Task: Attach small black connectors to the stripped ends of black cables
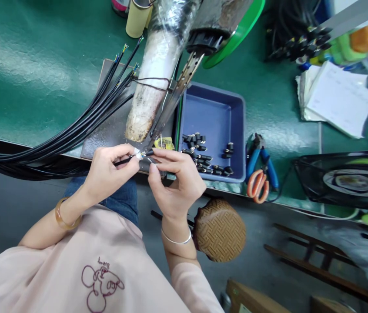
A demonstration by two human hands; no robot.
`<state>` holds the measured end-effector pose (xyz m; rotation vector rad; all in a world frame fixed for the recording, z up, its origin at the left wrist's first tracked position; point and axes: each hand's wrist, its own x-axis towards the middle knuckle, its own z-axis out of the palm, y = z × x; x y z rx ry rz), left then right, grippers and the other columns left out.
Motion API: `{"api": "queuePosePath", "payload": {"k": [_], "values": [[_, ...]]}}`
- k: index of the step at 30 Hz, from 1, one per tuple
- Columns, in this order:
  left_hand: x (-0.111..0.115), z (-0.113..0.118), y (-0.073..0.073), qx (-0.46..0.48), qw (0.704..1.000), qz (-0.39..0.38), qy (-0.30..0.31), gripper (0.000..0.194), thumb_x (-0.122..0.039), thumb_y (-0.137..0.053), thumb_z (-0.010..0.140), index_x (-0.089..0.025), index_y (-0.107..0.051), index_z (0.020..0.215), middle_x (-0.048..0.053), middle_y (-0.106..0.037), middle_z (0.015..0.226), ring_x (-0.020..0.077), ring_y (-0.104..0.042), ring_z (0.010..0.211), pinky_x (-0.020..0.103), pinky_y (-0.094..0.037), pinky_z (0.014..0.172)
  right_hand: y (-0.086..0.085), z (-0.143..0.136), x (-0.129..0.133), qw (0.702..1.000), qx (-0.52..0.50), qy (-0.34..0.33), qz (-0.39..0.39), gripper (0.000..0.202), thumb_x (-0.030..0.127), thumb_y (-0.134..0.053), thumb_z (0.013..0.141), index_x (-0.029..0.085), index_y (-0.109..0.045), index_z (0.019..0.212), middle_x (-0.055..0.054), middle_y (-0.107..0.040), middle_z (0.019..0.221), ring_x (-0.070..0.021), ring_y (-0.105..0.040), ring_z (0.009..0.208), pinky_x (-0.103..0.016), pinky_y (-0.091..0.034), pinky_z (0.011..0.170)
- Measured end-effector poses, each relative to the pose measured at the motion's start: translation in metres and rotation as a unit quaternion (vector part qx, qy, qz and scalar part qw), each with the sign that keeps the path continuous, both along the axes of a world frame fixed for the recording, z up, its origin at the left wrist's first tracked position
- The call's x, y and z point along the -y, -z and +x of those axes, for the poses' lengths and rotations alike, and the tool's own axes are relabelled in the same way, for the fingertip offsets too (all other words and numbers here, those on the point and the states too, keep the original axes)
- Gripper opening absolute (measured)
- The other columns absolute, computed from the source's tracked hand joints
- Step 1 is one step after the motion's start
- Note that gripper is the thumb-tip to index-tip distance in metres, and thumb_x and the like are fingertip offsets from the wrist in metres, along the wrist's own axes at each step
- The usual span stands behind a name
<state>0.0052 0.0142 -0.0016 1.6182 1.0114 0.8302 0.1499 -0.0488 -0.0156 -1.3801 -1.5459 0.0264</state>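
Note:
My left hand (110,170) pinches the end of a black cable (123,161), with a bit of white material at its fingertips. Thin coloured wires show between the two hands, meeting a small black connector (147,153). My right hand (179,178) holds that connector between its fingers, and a thin pale strand shows near the thumb. Just above the hands is the tip of a soldering iron (179,87) with a perforated metal barrel. Beside it a white wrapped tube (151,82) ends over the work plate. More black connectors (203,163) lie in a blue tray (241,130).
A bundle of black cables (82,126) runs along the table's left side. Blue-handled pliers (270,169) and orange-handled cutters (257,186) lie right of the tray. Papers (340,93) are at the right. A round stool (221,230) stands below the table edge.

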Motion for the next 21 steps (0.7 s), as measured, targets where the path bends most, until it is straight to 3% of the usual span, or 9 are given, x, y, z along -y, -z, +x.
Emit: {"api": "queuePosePath", "payload": {"k": [3, 7, 9, 12, 16, 19, 21], "values": [[0.002, -0.001, -0.001, -0.006, 1.000, 0.014, 0.011, 0.017, -0.019, -0.056, 0.082, -0.015, -0.061, 0.065, -0.002, -0.053, 0.056, 0.0081, -0.043, 0.052, 0.019, -0.035, 0.049, 0.003, 0.002, 0.005, 0.998, -0.061, 0.017, 0.006, 0.010, 0.015, -0.063, 0.092, 0.024, -0.061, 0.096, -0.001, -0.076, 0.094, -0.0145, -0.075, 0.077, -0.028, -0.062, 0.065], [0.006, -0.003, -0.005, -0.009, 0.996, 0.078, 0.029, 0.018, -0.016, -0.056, 0.083, -0.014, -0.062, 0.066, -0.004, -0.048, 0.054, 0.0061, -0.037, 0.049, 0.019, -0.031, 0.047, -0.003, 0.007, 0.011, 0.995, -0.070, 0.070, -0.006, 0.010, 0.020, -0.060, 0.096, 0.024, -0.065, 0.103, 0.008, -0.066, 0.067, -0.0058, -0.058, 0.046, -0.018, -0.041, 0.043], [0.008, -0.005, -0.006, -0.006, 0.991, 0.124, 0.048, 0.018, -0.014, -0.056, 0.084, -0.014, -0.064, 0.068, -0.004, -0.050, 0.056, 0.0056, -0.037, 0.049, 0.019, -0.032, 0.048, -0.010, 0.008, 0.011, 0.996, -0.038, 0.043, -0.068, 0.009, 0.027, -0.061, 0.096, 0.022, -0.069, 0.094, 0.009, -0.057, 0.058, -0.0050, -0.050, 0.041, -0.019, -0.036, 0.042], [0.011, -0.009, -0.006, -0.010, 0.980, 0.188, 0.066, 0.018, -0.014, -0.057, 0.087, -0.014, -0.067, 0.072, -0.003, -0.053, 0.056, 0.0062, -0.037, 0.048, 0.020, -0.035, 0.048, -0.021, 0.009, 0.008, 0.984, -0.061, -0.023, -0.164, 0.028, 0.035, -0.061, 0.096, 0.019, -0.062, 0.072, 0.009, -0.048, 0.049, -0.0046, -0.042, 0.038, -0.020, -0.031, 0.040], [0.016, -0.014, -0.002, -0.006, 0.973, 0.228, 0.034, 0.012, -0.022, -0.063, 0.090, -0.016, -0.072, 0.087, 0.001, -0.066, 0.066, 0.0096, -0.053, 0.056, 0.021, -0.045, 0.056, -0.026, 0.007, 0.007, 0.968, -0.143, -0.062, -0.195, 0.033, 0.039, -0.057, 0.097, 0.020, -0.056, 0.070, 0.008, -0.051, 0.052, -0.0062, -0.047, 0.043, -0.019, -0.035, 0.043], [0.021, -0.016, 0.001, 0.035, 0.984, 0.175, 0.003, 0.013, -0.024, -0.064, 0.091, -0.017, -0.071, 0.082, 0.003, -0.071, 0.071, 0.0113, -0.062, 0.061, 0.022, -0.051, 0.061, -0.021, 0.003, 0.009, 0.971, -0.148, -0.072, -0.172, 0.029, 0.039, -0.054, 0.099, 0.021, -0.057, 0.075, 0.007, -0.054, 0.057, -0.0068, -0.049, 0.045, -0.019, -0.038, 0.045], [0.022, -0.017, 0.000, 0.073, 0.995, 0.064, 0.009, 0.019, -0.027, -0.063, 0.092, -0.016, -0.067, 0.077, 0.000, -0.066, 0.062, 0.0090, -0.057, 0.052, 0.020, -0.048, 0.053, -0.015, 0.000, 0.011, 0.986, -0.097, -0.050, -0.128, 0.026, 0.037, -0.054, 0.099, 0.021, -0.059, 0.079, 0.006, -0.056, 0.060, -0.0074, -0.050, 0.046, -0.020, -0.039, 0.044]]}}
